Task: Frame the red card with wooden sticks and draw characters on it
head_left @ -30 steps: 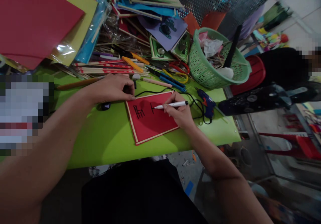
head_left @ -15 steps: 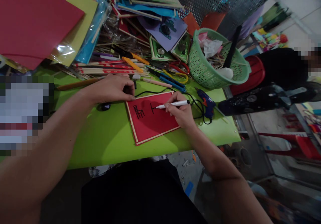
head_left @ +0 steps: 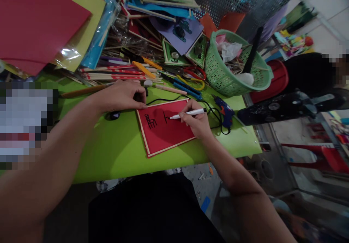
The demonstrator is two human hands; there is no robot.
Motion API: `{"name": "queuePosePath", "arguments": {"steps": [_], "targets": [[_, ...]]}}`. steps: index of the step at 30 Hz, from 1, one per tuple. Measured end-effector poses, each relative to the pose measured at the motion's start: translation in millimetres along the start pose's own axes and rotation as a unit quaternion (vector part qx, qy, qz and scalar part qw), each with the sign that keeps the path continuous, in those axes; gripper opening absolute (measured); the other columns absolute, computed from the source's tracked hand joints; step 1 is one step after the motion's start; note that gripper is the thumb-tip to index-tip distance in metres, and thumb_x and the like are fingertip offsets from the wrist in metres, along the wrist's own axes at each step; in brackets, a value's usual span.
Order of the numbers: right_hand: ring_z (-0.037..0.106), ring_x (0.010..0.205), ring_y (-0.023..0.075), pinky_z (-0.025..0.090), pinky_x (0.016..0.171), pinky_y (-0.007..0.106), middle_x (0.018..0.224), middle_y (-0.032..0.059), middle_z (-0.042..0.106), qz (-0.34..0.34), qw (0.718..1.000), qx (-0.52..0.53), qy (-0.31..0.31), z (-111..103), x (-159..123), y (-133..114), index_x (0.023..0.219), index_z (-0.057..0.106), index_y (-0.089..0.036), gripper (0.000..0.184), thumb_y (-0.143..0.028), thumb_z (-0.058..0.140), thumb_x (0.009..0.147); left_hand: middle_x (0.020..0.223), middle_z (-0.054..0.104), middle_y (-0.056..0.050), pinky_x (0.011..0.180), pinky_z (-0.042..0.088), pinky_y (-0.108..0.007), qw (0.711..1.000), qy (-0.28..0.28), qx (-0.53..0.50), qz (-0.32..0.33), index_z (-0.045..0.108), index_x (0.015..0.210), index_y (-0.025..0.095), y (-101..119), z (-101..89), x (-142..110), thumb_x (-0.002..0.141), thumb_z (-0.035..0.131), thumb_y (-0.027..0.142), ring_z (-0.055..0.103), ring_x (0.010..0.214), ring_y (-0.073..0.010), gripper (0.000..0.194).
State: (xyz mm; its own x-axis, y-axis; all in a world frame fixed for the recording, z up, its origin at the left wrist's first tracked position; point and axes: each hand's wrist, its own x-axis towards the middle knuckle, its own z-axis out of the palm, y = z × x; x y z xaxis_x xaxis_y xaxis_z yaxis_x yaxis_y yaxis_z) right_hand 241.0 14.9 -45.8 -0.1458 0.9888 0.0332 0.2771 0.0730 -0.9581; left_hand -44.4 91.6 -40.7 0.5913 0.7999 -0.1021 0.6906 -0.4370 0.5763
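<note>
A red card (head_left: 166,139) with a thin pale wooden frame lies flat on the green table (head_left: 109,152). Black drawn lines form a small chair-like figure on its left side and a short branching mark near the middle. My right hand (head_left: 195,119) is closed around a white marker (head_left: 191,113) with a black end, its tip at the middle mark. The side of that hand lies over the card's right part. At the card's upper left corner, my left hand (head_left: 127,94) rests with the thumb touching the frame and the fingers loosely bent, apart from the thumb.
Behind the card lie scissors (head_left: 195,73), utility knives (head_left: 144,69) and bundled sticks (head_left: 114,76). A blue glue gun (head_left: 225,112) with a black cord is at the right, below a green basket (head_left: 234,76) of scraps. Coloured sheets (head_left: 38,21) fill the back left.
The marker tip has moved slightly down and right, and the middle mark now has a bent stroke. My left hand and the card have stayed in place.
</note>
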Motion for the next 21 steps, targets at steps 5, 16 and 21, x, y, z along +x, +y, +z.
{"name": "queuePosePath", "arguments": {"steps": [5,16,21], "targets": [[0.049,0.059,0.0125,0.036,0.055,0.027,0.064,-0.0040,0.057,-0.002,1.000,-0.009,-0.008,-1.5,0.6,2.3,0.076,0.054,-0.024,0.020,-0.034,0.071,0.081,0.090,0.072,-0.003,0.072,0.043,-0.032,1.000,0.003,-0.010,0.007,0.071,0.083,0.023,-3.9,2.1,0.4,0.078,0.068,0.053,0.063,0.081,-0.0194,0.030],[0.046,0.058,0.0123,0.035,0.055,0.028,0.063,-0.0046,0.055,0.003,1.000,0.011,-0.006,-1.5,-0.2,0.9,0.074,0.054,-0.023,0.021,-0.032,0.072,0.079,0.093,0.070,-0.002,0.076,0.043,-0.031,1.000,-0.014,0.003,-0.001,0.071,0.088,0.021,3.4,-2.2,-1.8,0.080,0.064,0.052,0.063,0.086,-0.0182,0.032],[0.046,0.058,0.0122,0.037,0.056,0.028,0.062,-0.0049,0.053,0.011,1.000,0.011,-0.011,-2.0,-0.4,-0.2,0.072,0.053,-0.023,0.020,-0.030,0.071,0.077,0.092,0.071,-0.003,0.073,0.043,-0.033,1.000,-0.006,-0.003,-0.009,0.071,0.084,0.022,-0.9,-0.1,-0.3,0.077,0.067,0.053,0.063,0.082,-0.0195,0.032]]}}
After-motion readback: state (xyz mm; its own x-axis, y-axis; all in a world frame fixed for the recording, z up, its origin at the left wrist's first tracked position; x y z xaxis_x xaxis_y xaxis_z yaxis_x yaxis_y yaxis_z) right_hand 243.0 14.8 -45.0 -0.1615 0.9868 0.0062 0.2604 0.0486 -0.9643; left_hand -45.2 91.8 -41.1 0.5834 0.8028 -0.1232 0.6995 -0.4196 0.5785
